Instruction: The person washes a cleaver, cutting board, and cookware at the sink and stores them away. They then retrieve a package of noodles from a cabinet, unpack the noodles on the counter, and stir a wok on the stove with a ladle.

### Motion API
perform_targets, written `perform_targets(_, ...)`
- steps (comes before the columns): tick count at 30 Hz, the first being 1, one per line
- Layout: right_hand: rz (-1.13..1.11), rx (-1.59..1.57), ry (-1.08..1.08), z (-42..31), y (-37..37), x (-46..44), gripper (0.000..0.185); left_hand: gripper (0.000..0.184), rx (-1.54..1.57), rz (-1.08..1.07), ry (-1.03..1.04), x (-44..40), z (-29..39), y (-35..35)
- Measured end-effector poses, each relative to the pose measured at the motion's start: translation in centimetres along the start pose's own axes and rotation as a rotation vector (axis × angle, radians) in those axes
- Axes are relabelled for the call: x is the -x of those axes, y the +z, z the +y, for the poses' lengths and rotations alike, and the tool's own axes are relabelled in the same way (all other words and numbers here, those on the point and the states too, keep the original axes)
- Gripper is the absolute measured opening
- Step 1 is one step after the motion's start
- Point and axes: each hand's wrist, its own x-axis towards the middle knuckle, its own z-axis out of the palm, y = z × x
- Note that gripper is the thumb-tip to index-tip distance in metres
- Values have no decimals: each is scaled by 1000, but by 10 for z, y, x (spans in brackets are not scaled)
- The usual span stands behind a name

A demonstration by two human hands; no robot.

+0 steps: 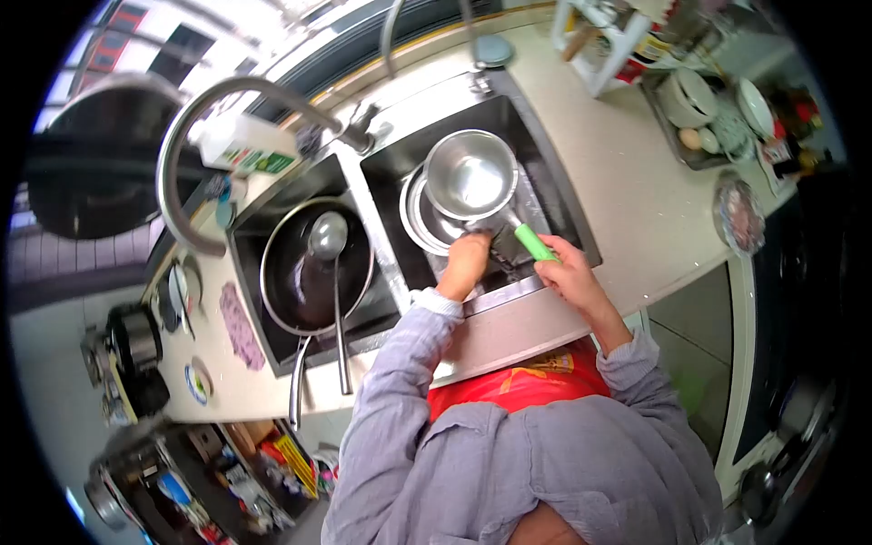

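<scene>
My right hand [574, 271] grips the green handle [534, 242] of a small metal saucepan [459, 168], whose open top faces up over the right basin. Below the saucepan, partly covered by it, sits a round metal bowl or pot [413, 213]. My left hand [466, 263] reaches into the front of the same basin with its fingers curled. Whatever those fingers hold is hidden; something dark lies beside them. In the left basin is a dark frying pan [295, 282] with a metal ladle [328, 238] resting in it.
A tall curved faucet [168, 173] arches over the left side of the double sink [363, 213]. A white bottle [245, 143] stands behind it. On the counter lie a purple cloth [238, 327], a tray [695, 159] with bowls and eggs, and a plastic-wrapped item [740, 215].
</scene>
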Motion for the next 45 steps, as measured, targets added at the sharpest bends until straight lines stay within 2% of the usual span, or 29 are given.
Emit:
perform_targets(3,16,41,74,18,19,-17,40,28,18,-121,-74,8,10,-19)
perform_targets(5,15,95,83,25,28,-22,39,48,-7,-122,-79,16,13,-32)
perform_targets(6,-1,243,24,38,28,-28,38,49,53,-126,-100,22,12,-40)
perform_targets(9,-98,978,-131,21,26,-31,42,44,225,28,-188,48,14,-63)
perform_targets(10,-212,1110,-8,-6,29,-33,48,40,262,103,-222,56,15,-70)
perform_targets(13,26,1093,-297,-31,12,-74,46,36,380,246,-351,87,14,-89)
perform_targets(15,306,883,-574,-54,1,-124,46,34,445,277,-453,108,16,-108)
perform_targets(17,414,865,-609,-75,-12,-184,48,32,514,363,-563,130,16,-116)
perform_targets(19,371,657,-626,-86,-11,-230,47,28,607,440,-638,149,20,-126)
perform_targets(22,430,868,-537,-95,5,-239,40,25,642,542,-734,175,16,-117)
perform_targets(25,378,1137,-903,-80,19,-226,29,22,980,603,-883,171,27,-106)
perform_targets(26,447,1227,-1161,-72,19,-237,25,22,1063,604,-834,162,30,-95)
perform_targets(28,441,1322,-1084,-72,23,-236,25,32,1249,430,-768,132,42,-79)
perform_targets(29,438,1368,-1047,-73,24,-235,25,43,1323,437,-746,115,46,-59)
perform_targets(31,389,1356,-948,-74,25,-226,33,59,1577,320,-1086,79,60,-70)
perform_targets(33,392,1306,-903,-66,28,-209,41,61,1801,485,-1272,54,38,-40)
perform_targets(34,297,1222,-787,-56,27,-200,48,63,1828,369,-1307,49,18,-20)
perform_targets(37,153,891,-651,-24,35,-173,49,51,1917,203,-1465,36,-4,-8)
perform_targets(38,134,764,-629,-28,41,-173,49,37,1904,180,-1466,32,-14,6)
perform_targets(40,109,501,-576,-46,53,-171,48,30,1925,300,-1385,30,-30,26)
perform_targets(41,148,512,-615,-55,53,-177,45,28,1932,355,-1339,27,-38,32)
perform_targets(42,171,529,-638,-68,54,-175,43,24,1872,437,-1393,19,-49,33)
perform_targets(43,195,547,-660,-82,54,-171,40,22,1924,586,-1397,15,-61,37)
perform_targets(45,198,498,-608,-87,51,-168,36,22,1838,562,-1395,13,-75,37)
